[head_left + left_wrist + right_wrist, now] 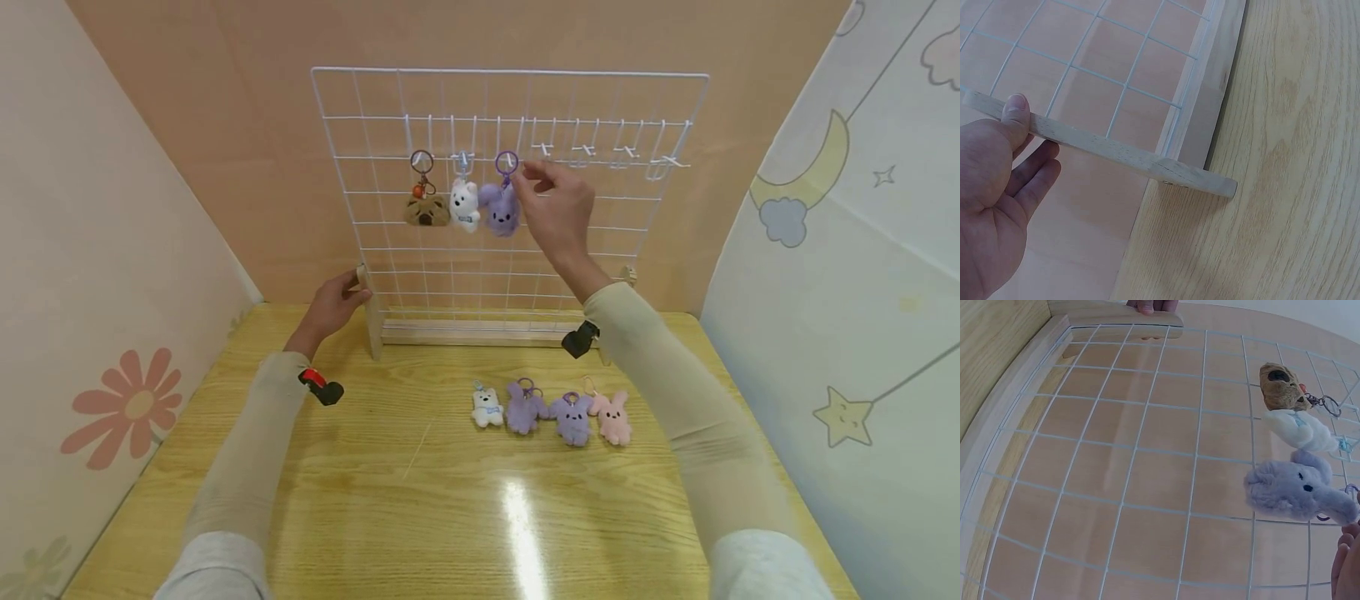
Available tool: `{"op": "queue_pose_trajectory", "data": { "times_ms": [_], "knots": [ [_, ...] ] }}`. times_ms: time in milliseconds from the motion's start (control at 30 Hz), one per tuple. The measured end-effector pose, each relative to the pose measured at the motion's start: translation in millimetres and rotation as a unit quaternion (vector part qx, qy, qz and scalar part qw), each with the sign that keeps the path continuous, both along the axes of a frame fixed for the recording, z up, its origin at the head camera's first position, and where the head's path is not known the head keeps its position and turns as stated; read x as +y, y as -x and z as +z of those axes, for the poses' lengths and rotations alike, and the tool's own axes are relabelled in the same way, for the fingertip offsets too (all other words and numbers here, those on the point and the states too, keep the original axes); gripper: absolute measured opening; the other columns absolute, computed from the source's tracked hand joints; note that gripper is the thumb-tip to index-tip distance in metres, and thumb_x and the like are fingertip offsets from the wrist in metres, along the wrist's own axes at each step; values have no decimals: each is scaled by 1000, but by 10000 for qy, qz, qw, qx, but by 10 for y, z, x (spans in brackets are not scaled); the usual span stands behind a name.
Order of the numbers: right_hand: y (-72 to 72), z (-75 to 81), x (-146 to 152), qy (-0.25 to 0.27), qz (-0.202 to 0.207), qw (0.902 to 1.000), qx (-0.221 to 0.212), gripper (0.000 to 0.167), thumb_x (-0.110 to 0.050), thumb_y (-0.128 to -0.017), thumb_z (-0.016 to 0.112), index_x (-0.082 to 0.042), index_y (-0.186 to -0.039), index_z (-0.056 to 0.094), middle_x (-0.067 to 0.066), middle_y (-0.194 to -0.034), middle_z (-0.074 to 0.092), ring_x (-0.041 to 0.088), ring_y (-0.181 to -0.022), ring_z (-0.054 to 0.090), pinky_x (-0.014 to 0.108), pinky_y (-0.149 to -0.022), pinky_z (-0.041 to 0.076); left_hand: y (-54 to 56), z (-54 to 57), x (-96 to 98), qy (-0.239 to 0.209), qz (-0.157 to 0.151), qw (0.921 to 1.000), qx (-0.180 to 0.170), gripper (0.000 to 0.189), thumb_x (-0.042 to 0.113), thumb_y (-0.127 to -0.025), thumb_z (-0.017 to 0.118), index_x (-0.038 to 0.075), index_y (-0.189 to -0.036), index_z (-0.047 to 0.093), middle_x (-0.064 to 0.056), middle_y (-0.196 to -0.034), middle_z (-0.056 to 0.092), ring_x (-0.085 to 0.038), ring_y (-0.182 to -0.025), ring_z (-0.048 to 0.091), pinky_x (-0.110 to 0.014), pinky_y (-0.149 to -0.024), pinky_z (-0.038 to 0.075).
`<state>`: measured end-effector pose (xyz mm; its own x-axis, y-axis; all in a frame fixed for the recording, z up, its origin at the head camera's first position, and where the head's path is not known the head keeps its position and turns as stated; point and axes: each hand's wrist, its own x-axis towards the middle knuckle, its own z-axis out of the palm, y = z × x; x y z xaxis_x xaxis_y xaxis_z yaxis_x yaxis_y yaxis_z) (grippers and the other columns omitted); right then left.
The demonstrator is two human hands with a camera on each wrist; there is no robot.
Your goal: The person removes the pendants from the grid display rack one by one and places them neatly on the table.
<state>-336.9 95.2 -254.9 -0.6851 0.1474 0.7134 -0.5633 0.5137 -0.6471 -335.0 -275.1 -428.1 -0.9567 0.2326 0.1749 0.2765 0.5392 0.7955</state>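
Observation:
My left hand (332, 306) pinches the wooden side post (1094, 142) of the rack, with the thumb on its near face and the fingers behind. Up at the hooks, my right hand (561, 204) has its thumb and fingertips at the ring and clasp of a purple plush keychain (502, 210); its ring hangs at the third hook. In the right wrist view that hand is mostly cut off at the edge, beside the purple plush (1291, 490). To the left hang a white bear keychain (464, 205) and a brown plush keychain (427, 210).
On the table lie a white bear keychain (487, 407), two purple plush keychains (524, 410) and a pink one (614, 418). Several bare white hooks (583, 151) continue rightward along the wire grid (480, 272). Patterned walls (862, 250) flank the table.

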Motion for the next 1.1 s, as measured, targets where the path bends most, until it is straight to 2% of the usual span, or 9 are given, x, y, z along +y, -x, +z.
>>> {"op": "queue_pose_trajectory", "data": {
  "times_ms": [233,600,1100],
  "knots": [
    [74,-28,-37,96,-70,9998,159,24,-18,-92,78,-1,-109,79,10,-97,79,18,-72,68,13,-69,52,-8,-1,5,1,25,10000,28,59,24,-108,54,0,-158,34,-25,-157,40,-47,-136,49,-58,-111,43],
    [91,10,-97,7,-243,9997,64,21,-18,-94,74,-2,-106,79,8,-97,79,12,-70,65,12,-66,48,-8,13,-4,71,27,10000,32,61,26,-108,54,0,-158,32,-26,-158,39,-48,-136,49,-59,-111,43],
    [111,17,-152,242,-372,9990,7,17,-18,-95,75,-3,-102,79,8,-96,79,12,-77,70,12,-66,50,-18,9,7,74,69,9999,17,61,27,-108,54,0,-159,32,-25,-158,39,-47,-136,50,-58,-111,44]
  ]
}}
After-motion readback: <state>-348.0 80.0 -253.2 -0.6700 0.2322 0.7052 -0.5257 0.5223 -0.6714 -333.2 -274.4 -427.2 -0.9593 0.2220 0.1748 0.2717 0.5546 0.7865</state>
